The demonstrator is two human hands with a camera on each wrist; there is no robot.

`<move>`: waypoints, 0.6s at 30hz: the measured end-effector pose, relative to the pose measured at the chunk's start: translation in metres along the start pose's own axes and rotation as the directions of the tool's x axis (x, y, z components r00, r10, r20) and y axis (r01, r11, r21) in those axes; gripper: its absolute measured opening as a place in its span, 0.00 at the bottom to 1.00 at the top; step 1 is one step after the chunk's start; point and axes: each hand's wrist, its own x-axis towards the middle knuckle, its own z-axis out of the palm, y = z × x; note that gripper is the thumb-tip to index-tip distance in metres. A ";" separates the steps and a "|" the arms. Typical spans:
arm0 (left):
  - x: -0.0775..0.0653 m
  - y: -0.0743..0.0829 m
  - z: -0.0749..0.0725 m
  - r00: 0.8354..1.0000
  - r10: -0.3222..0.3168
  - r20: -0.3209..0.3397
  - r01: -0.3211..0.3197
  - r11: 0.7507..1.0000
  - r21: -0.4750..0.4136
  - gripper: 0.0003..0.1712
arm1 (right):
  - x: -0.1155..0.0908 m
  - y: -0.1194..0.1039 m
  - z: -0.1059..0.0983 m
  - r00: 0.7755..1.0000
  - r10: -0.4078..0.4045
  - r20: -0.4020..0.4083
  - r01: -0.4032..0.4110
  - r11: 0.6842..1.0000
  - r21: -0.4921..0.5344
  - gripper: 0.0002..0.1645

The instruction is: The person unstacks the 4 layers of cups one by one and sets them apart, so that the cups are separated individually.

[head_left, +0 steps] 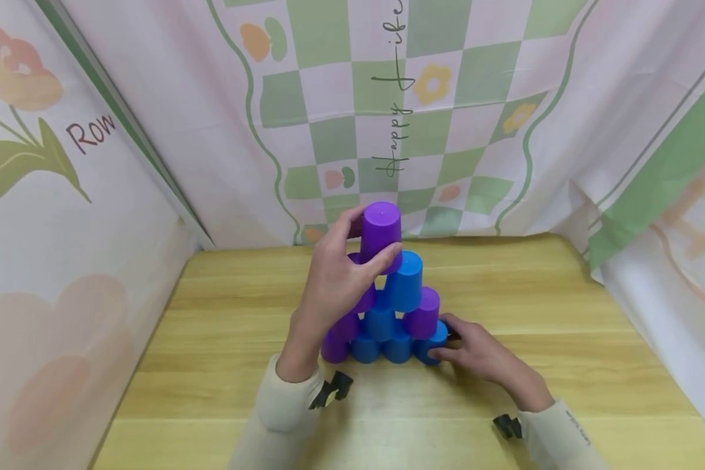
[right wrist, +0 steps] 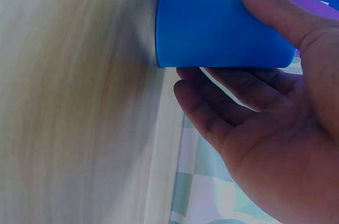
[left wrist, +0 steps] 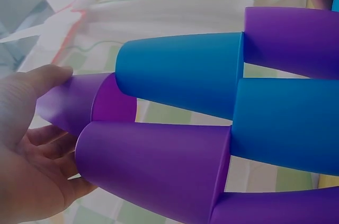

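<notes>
My left hand (head_left: 343,274) holds an upside-down purple cup (head_left: 380,228) at the peak of a cup pyramid, thumb on one side and fingers on the other. Right under it stand a blue cup (head_left: 404,282) and a purple cup (left wrist: 153,168). In the left wrist view, the held cup's open mouth faces these two. Down at the right end of the bottom row, my right hand (head_left: 478,349) has its thumb and fingers on opposite sides of a blue cup (right wrist: 222,28). That cup's rim is at the wooden table.
Lower rows hold more cups, among them a purple cup (head_left: 423,313) at the right and a purple cup (head_left: 333,349) at bottom left. The wooden table (head_left: 211,391) ends at a printed curtain (head_left: 329,98) behind. Another printed cloth (head_left: 64,261) hangs on the left.
</notes>
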 end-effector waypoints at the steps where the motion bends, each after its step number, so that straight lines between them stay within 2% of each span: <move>1: 0.000 0.000 0.000 1.000 0.001 -0.001 -0.001 1.000 0.000 0.37 | 0.000 0.000 0.000 1.000 0.000 0.002 0.000 1.000 0.000 0.32; 10: -0.004 0.006 -0.009 0.998 0.043 -0.040 -0.043 0.999 -0.014 0.35 | 0.001 0.000 0.000 1.000 0.003 -0.004 -0.003 1.000 -0.021 0.33; 18: -0.016 0.012 -0.026 0.991 0.064 -0.115 -0.066 0.998 -0.018 0.34 | 0.001 0.002 0.000 1.000 0.012 -0.004 -0.012 0.999 -0.041 0.30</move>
